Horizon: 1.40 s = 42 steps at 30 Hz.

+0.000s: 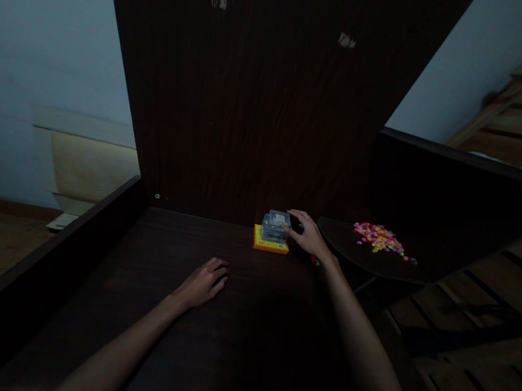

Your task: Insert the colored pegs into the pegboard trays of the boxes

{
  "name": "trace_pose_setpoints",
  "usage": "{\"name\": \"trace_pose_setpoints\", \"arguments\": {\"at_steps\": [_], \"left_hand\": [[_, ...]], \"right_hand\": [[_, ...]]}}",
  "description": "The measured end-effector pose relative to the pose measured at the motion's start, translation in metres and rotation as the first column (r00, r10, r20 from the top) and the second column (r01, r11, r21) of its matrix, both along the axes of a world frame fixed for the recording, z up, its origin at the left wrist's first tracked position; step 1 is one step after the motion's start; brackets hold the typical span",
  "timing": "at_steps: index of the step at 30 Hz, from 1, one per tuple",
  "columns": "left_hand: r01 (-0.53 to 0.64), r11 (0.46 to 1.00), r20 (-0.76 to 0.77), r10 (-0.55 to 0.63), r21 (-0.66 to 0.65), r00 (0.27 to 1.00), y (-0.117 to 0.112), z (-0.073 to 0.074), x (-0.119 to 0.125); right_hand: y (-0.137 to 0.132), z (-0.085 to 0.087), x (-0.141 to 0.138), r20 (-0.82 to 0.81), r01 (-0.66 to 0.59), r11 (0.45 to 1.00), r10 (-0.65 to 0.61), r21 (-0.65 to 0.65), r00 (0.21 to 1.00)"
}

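A small stack of clear plastic boxes (274, 226) sits on a flat yellow box (271, 247) at the back of the dark desk. My right hand (308, 232) grips the stack's right side near the top, fingers at the far corner and thumb at the front. What lies inside the clear boxes is too small to tell. My left hand (205, 282) rests palm down on the desk (226, 337), apart from the stack, its fingers loosely bent and spread, holding nothing.
A pile of small pink, yellow and orange pieces (379, 238) lies on a rounded side shelf (409, 269) at right. Small red and green bits (315, 260) lie beside my right wrist. A tall dark panel (267, 102) backs the desk; a raised side board (51, 266) bounds its left.
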<state>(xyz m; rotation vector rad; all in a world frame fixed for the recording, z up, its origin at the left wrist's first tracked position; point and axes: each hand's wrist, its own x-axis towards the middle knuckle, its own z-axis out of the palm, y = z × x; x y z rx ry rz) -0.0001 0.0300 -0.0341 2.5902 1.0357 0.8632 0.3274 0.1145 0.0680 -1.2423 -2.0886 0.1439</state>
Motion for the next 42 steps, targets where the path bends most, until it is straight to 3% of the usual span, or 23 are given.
{"name": "trace_pose_setpoints", "arguments": {"at_steps": [6, 12, 18, 24, 27, 34, 42], "left_hand": [[-0.006, 1.000, -0.033, 0.006, 0.006, 0.999, 0.002, -0.002, -0.005], [-0.021, 0.999, -0.136, 0.017, -0.030, 0.991, 0.003, -0.001, -0.017], [-0.019, 0.996, -0.269, -0.005, -0.085, 0.963, -0.007, 0.002, -0.032], [-0.015, 0.996, -0.314, -0.013, -0.089, 0.949, -0.020, 0.003, -0.038], [-0.036, 0.995, -0.324, 0.004, -0.095, 0.946, -0.020, 0.002, -0.039], [-0.035, 0.994, -0.340, -0.003, -0.106, 0.940, -0.018, 0.002, -0.039], [-0.030, 0.995, -0.341, -0.004, -0.095, 0.940, -0.018, 0.004, -0.037]], "right_hand": [[-0.058, -0.025, -0.034, 0.032, 0.019, 0.998, -0.021, 0.064, 0.999], [-0.103, -0.069, -0.068, 0.133, -0.136, 0.981, 0.154, -0.136, 0.979], [-0.115, -0.094, -0.082, 0.222, -0.110, 0.946, 0.183, -0.306, 0.958], [-0.116, -0.113, -0.087, 0.249, -0.126, 0.977, 0.166, -0.172, 0.954], [-0.117, -0.118, -0.087, 0.243, -0.125, 0.984, 0.152, -0.124, 0.958], [-0.117, -0.114, -0.089, 0.260, -0.084, 0.979, 0.132, -0.187, 0.956], [-0.119, -0.112, -0.091, 0.271, -0.079, 0.981, 0.125, -0.175, 0.954]]}}
